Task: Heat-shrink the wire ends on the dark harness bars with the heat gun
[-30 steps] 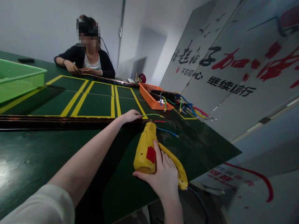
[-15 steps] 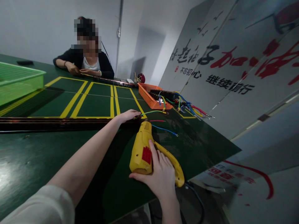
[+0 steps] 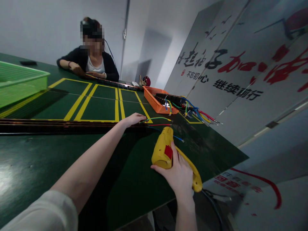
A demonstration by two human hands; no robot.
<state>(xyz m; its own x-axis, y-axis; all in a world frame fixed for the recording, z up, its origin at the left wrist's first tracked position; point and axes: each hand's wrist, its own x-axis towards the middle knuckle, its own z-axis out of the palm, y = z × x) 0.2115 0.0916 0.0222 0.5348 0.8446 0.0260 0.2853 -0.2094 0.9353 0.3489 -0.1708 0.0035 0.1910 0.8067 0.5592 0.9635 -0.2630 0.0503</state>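
My right hand [image 3: 180, 173] is closed round the body and handle of a yellow heat gun [image 3: 161, 149]. Its nozzle points away from me, close to the wire ends. Across the table, my left hand [image 3: 133, 120] lies over the end of a long dark strip [image 3: 60, 126], fingers closed at the base of a green-and-yellow wire [image 3: 157, 118]. A red wire [image 3: 160, 124] and a blue wire [image 3: 179, 138] with a ring terminal also stick out to the right there. The heat gun hides part of the blue wire.
An orange basket [image 3: 154, 102] holds more dark strips, with coloured wires [image 3: 197, 112] hanging over its edge. A green basket [image 3: 29, 85] stands at left. Another person [image 3: 93, 61] sits across the green table [image 3: 134, 179]. A cable [image 3: 214, 205] hangs below the heat gun's handle.
My right hand has moved the heat gun to the right, its nozzle now by the outer ends of the wires. My left hand stays almost in place.
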